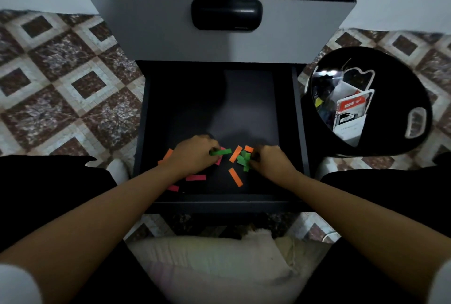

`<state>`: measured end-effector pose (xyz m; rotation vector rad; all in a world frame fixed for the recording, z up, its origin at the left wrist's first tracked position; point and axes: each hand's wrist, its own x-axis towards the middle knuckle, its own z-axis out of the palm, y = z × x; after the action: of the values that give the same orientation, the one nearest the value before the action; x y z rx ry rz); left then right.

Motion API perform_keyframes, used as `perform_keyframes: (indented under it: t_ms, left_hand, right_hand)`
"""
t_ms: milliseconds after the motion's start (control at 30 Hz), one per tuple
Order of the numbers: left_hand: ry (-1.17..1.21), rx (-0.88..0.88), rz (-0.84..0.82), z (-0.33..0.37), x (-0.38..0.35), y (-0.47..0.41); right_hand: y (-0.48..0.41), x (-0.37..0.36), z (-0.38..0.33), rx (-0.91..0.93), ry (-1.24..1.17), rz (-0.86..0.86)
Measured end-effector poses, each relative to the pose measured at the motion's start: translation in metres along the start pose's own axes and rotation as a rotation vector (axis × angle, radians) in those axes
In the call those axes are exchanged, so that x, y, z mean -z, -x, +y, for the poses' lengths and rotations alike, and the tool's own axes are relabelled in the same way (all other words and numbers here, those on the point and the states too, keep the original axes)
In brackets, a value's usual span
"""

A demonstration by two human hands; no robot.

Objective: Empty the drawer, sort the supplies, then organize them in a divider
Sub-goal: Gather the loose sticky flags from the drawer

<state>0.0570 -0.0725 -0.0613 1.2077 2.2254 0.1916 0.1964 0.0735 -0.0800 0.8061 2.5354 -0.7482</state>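
Drawer (pixel 144 132), bottom tier of a grey metal cabinet (pixel 146 35), pulled open; dark, matte, flat floor, holding only loose paper strips near its front edge. Strips: thin, flat, rectangular, neon-coloured, probably sticky index flags; likely light and apt to cling or flutter. Left hand (pixel 192 157): fingers curled, pinching one green strip (pixel 222 152) by its end. Right hand (pixel 271 159): fingers curled onto a green cluster (pixel 244 161), apparently nipping it together. Orange strips (pixel 235 176) lie just beside that cluster and nearer the front; pink strips (pixel 195 177) lie beside and partly under the left wrist. Black bin (pixel 390 98), round, smooth plastic, stands right of the drawer and holds cards and packets. Step judged: clearing the last items, late in the emptying. Handling advice: gather by colour at once, sliding strips into a small stack with the fingertips before lifting, since single flat slips are hard to nip off a smooth floor. Check beneath the forearms for strays.
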Motion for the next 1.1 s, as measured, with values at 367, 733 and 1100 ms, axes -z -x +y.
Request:
perform_keyframes:
  t_ms: [367, 733, 1100]
  left_hand:
    - [0.014, 0.015, -0.001, -0.002, -0.001, 0.0]
    - [0.006, 0.001, 0.004, -0.004, -0.002, -0.002]
    - [0.014, -0.009, 0.005, -0.004, -0.001, -0.001]
  right_hand:
    - [-0.001, -0.007, -0.003, -0.064, -0.048, 0.043]
    - [-0.001, -0.002, -0.003, -0.124, 0.063, 0.011]
    - [-0.009, 0.004, -0.005, -0.251, -0.118, 0.036]
